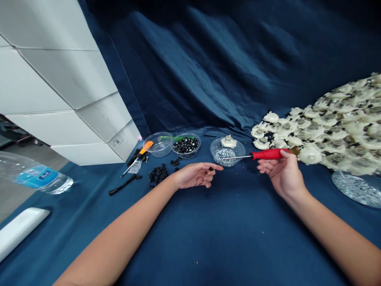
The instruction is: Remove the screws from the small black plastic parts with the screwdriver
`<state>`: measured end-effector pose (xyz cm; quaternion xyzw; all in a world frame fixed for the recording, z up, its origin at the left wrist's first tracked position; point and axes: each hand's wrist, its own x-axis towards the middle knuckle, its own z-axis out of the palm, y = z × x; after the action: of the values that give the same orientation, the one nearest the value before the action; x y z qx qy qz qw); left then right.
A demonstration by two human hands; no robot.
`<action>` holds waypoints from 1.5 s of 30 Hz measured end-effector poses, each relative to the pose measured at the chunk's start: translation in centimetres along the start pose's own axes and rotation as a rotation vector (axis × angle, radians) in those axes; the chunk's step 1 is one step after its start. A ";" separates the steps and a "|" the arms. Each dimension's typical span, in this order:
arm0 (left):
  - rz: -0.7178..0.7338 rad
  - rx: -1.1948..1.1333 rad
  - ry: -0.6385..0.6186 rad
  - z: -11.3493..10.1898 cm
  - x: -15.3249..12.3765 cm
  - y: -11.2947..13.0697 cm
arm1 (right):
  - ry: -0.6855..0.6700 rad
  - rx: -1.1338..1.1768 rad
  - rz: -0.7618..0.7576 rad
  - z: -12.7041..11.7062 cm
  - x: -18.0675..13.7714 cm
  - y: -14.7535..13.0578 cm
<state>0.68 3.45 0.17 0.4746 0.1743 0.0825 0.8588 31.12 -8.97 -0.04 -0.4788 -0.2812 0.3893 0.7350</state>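
Note:
In my right hand [285,176] is a screwdriver [267,154] with a red handle, held level. Its thin metal shaft points left, across a clear tub [243,151] of small silver screws [226,154]. One cream plastic part [228,142] rests at the back of that tub. My left hand [195,175] is near the shaft's tip, with a small black part [211,169] pinched in its curled fingers; the index finger stretches towards the tub. Beside my left forearm lie several loose black parts [157,174]. Behind them, another clear tub [199,149] holds black pieces [186,145].
A large heap of cream plastic parts [336,119] is at the right, beside a clear bag of screws [357,188]. At the left are stacked white boxes [98,119], a water bottle [38,174], a clear lid [162,145] and an orange-handled tool [145,147]. Dark blue cloth [208,238] covers the table.

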 end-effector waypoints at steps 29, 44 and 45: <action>0.154 -0.105 0.062 0.6 0.4 -0.1 | -0.055 -0.086 -0.119 -0.1 -0.7 -0.4; 0.217 0.000 0.238 0.1 0.7 -1.1 | -0.052 -0.078 -0.151 1.0 -1.3 -1.0; 0.229 0.001 0.252 0.1 0.8 -1.1 | -0.052 -0.077 -0.151 1.0 -1.3 -1.1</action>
<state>1.40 2.99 -0.85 0.4776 0.2255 0.2386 0.8149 29.93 -9.86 1.29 -0.4738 -0.3502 0.3338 0.7358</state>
